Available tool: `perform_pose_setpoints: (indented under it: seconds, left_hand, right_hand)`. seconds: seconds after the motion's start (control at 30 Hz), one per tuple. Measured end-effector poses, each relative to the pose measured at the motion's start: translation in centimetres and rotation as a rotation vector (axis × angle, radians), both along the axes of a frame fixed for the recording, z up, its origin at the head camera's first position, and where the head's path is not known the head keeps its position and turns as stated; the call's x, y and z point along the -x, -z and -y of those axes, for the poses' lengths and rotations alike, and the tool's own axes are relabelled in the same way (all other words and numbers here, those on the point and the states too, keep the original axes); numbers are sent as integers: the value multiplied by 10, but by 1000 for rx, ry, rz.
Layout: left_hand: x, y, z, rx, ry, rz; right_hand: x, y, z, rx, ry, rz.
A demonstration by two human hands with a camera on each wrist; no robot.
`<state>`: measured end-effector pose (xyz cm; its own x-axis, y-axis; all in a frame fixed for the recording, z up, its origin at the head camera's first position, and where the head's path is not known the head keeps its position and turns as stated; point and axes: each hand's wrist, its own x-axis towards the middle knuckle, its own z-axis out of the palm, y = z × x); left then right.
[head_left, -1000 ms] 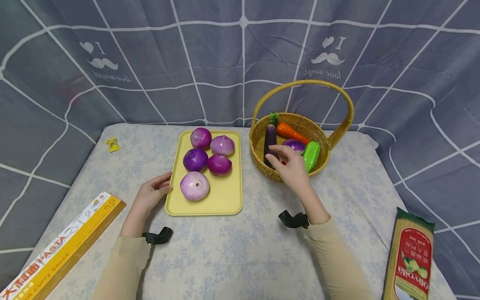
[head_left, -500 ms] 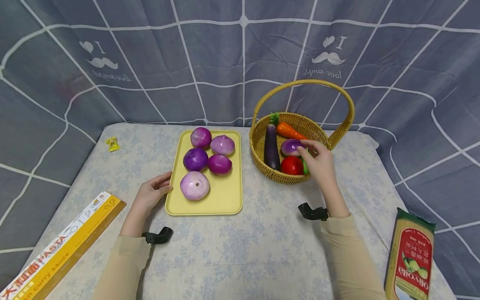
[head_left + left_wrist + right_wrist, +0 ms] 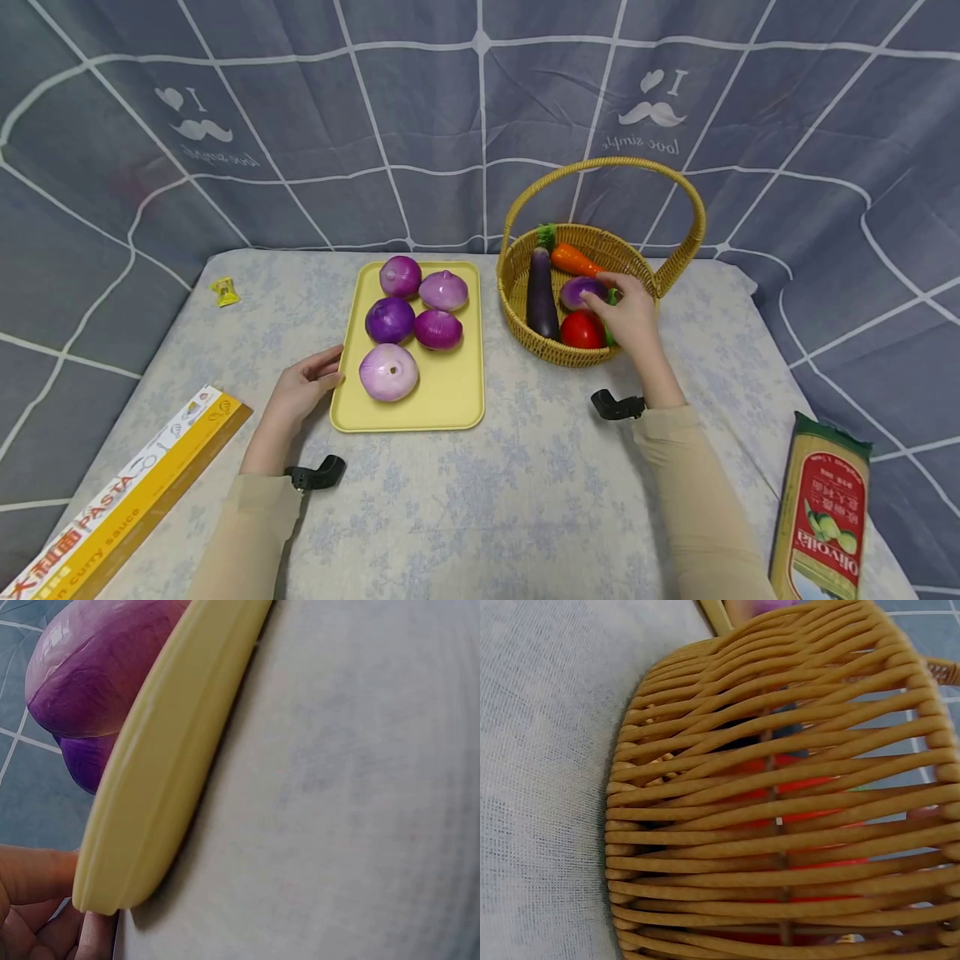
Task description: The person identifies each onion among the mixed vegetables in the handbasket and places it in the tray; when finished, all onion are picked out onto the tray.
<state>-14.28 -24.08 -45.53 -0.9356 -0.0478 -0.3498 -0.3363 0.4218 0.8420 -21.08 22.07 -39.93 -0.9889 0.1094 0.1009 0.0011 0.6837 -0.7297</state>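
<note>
My left hand (image 3: 302,385) holds the left rim of a yellow tray (image 3: 450,408), thumb at the edge and fingers bent against its side. On this tray lie several purple onions, a pale one (image 3: 388,372) nearest me. My right hand (image 3: 630,315) reaches into a wicker basket (image 3: 573,357) and pinches a purple onion (image 3: 581,292) between thumb and fingers. Around that onion lie a long eggplant (image 3: 542,296), a carrot (image 3: 576,260) and a red tomato (image 3: 582,331). A green vegetable is mostly hidden by my hand. In the right wrist view the basket wall (image 3: 780,810) blocks the hand.
The basket's tall handle (image 3: 611,162) arches over its contents. A pasta box (image 3: 135,483) lies at the left, a pasta bag (image 3: 821,508) at the right, and a small yellow packet (image 3: 225,291) at the back left. A grey-blue curtain (image 3: 450,125) hangs behind the table.
My right hand has moved from above the eggplant to the right side of the basket, then slightly left onto the purple onion, uncovering the tomato. The left hand stays at the tray.
</note>
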Motion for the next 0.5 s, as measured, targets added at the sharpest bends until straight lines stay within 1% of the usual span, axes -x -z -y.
perform_pose_setpoints:
  seconds: [0.13, 0.27, 0.5]
  left_hand:
    - [1, 2, 1, -2, -2, 4]
    - [1, 3, 2, -4, -7, 6]
    - [1, 4, 3, -3, -8, 0]
  right_hand:
    - [6, 3, 1, -41, -10, 39]
    - [10, 4, 1, -81, -31, 60]
    - [19, 6, 1, -102, -51, 121]
